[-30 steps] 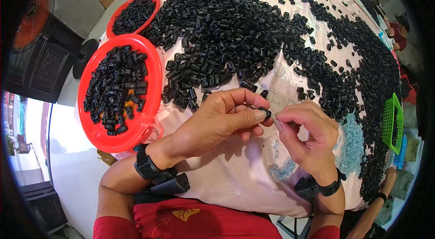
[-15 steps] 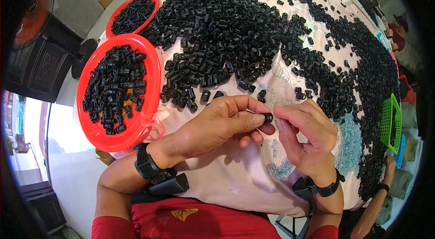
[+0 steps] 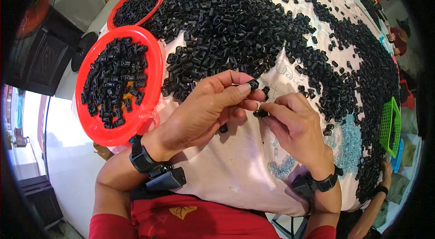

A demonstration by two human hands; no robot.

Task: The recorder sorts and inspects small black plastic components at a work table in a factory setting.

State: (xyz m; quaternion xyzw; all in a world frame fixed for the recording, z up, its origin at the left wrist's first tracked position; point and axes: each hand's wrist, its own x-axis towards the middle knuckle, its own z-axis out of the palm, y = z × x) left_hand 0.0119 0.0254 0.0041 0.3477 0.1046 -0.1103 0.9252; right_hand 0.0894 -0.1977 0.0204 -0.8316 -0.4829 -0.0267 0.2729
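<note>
My left hand pinches a small black plastic piece between thumb and forefinger. My right hand holds another small black piece at its fingertips, just below the left one; the two pieces are close but apart. A further black piece lies under my left hand. Both hands hover over a pale cloth-covered table, just in front of a big heap of the same black pieces. Each wrist wears a black strap with a small device.
A red round tray full of black pieces sits at the left, a second red tray behind it. A green basket stands at the right edge, beside another person's arm. A dark fan and cabinet stand at far left.
My hands have drawn slightly apart: the left hand lifted its piece up, while the right hand kept its piece lower. The view also shifted a little.
</note>
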